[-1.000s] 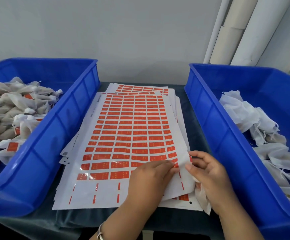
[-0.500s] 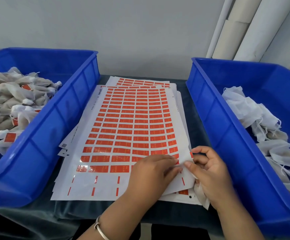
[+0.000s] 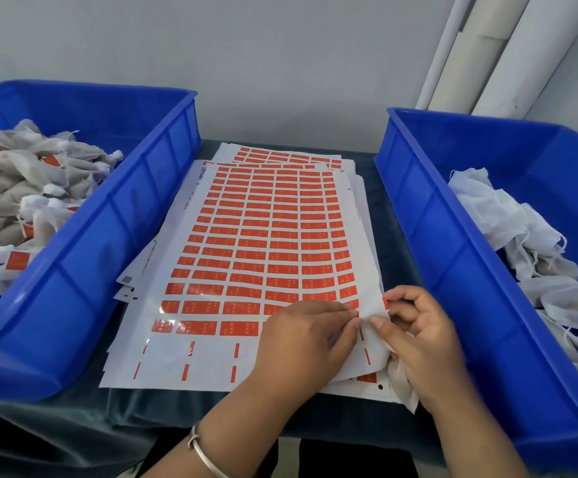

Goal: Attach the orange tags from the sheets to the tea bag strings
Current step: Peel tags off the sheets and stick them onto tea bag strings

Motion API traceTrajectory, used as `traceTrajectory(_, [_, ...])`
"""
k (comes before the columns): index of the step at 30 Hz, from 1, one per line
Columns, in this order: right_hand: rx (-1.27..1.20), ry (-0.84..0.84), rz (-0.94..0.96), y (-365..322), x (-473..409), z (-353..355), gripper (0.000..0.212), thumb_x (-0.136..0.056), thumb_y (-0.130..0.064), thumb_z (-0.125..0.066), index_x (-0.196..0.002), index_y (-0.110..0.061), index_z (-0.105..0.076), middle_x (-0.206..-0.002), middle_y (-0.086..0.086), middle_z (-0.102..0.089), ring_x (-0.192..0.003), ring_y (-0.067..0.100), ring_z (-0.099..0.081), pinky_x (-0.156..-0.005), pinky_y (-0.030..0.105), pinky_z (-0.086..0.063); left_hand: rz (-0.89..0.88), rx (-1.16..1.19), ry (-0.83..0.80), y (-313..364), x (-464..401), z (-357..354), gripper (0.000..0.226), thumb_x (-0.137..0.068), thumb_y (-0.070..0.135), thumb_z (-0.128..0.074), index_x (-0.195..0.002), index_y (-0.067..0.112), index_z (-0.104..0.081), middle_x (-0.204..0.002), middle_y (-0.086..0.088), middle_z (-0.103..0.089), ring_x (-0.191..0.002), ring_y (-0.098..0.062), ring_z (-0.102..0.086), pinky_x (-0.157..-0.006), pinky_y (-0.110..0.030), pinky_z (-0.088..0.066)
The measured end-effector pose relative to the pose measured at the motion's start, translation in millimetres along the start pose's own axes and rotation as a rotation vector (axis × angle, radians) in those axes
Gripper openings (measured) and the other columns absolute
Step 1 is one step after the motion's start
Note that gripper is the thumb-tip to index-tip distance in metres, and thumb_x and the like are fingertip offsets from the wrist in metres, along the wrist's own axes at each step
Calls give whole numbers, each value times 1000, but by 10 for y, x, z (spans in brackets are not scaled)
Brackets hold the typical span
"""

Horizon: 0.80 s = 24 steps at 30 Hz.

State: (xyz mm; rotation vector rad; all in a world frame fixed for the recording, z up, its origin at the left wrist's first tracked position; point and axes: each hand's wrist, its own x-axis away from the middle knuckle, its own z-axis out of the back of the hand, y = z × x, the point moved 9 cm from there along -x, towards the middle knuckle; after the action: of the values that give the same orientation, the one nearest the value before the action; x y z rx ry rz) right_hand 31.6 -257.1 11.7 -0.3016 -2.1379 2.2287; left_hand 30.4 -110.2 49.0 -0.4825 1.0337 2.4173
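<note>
from the head camera, a desk (image 3: 367, 170) under a dark teal cloth stands against a plain pale grey wall (image 3: 263, 56), with white pipes (image 3: 487, 53) rising in the right corner. two blue bins sit on the desk: the left bin (image 3: 115, 236) holds filled tea bags (image 3: 15, 188), several already with orange tags, and the right bin (image 3: 453, 253) holds white tea bags with loose strings (image 3: 508, 229). between the bins lies a stack of sheets (image 3: 263, 243), loosely fanned, their long axis running from the near edge of the desk away toward the wall. the top sheet is covered in rows of orange tags (image 3: 267, 236), each tag lying with its long side across the sheet; the nearest rows are already peeled, leaving only thin orange slivers on the white backing. the sheet's near right corner is lifted and curled up. the left hand (image 3: 308, 343) rests on the sheet there, its fingers pressed together and picking at a tag by the lifted edge. the right hand (image 3: 422, 343) pinches that raised edge between thumb and forefinger, its other fingers curled round a white tea bag (image 3: 405, 388) tucked in the palm. a silver bangle (image 3: 205, 453) circles the left wrist.
</note>
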Motion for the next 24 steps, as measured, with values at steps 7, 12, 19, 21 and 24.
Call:
traceTrajectory(7, [14,20,0,10,14,20,29,-79,-3,-68,-96,-24,-56,-94,-7,-73,-87,14,-71,-64,25,-58,20,-23,8,-39,-19,-24,23,-84,34,-58,-91,21,-76,-86,11,-73,-71,-2,-65,-66,-11,-49])
traceTrajectory(12, [27,91,62,-25,17,85,46,-80,12,-63,-101,-27,-55,-84,-10,-68,-70,9,-67,-60,19,-54,233,41,-75,-273,-29,-127,19,-90,42,-53,-92,29,-67,-82,22,-59,-68,2,-54,-65,-5,-37])
traceTrajectory(19, [-3,275,151,-167,80,268,46,-79,14,-62,-79,-32,-65,-65,-10,-61,-61,2,-59,-58,14,-52,505,229,-59,-550,3,-143,17,-90,40,-55,-73,39,-49,-75,29,-53,-70,8,-57,-47,-2,-38])
traceTrajectory(21, [23,309,155,-230,96,321,48,-79,11,-64,-74,-36,-68,-67,-9,-64,-60,2,-62,-58,14,-53,534,253,-29,-583,6,-115,18,-91,39,-54,-73,40,-49,-76,29,-54,-69,7,-57,-46,-5,-37])
traceTrajectory(24, [78,329,186,-376,120,359,43,-77,2,-70,-76,-40,-70,-71,-10,-68,-63,4,-66,-60,12,-52,572,292,24,-626,23,-80,17,-91,37,-53,-75,40,-48,-79,28,-55,-67,-1,-58,-54,-9,-33])
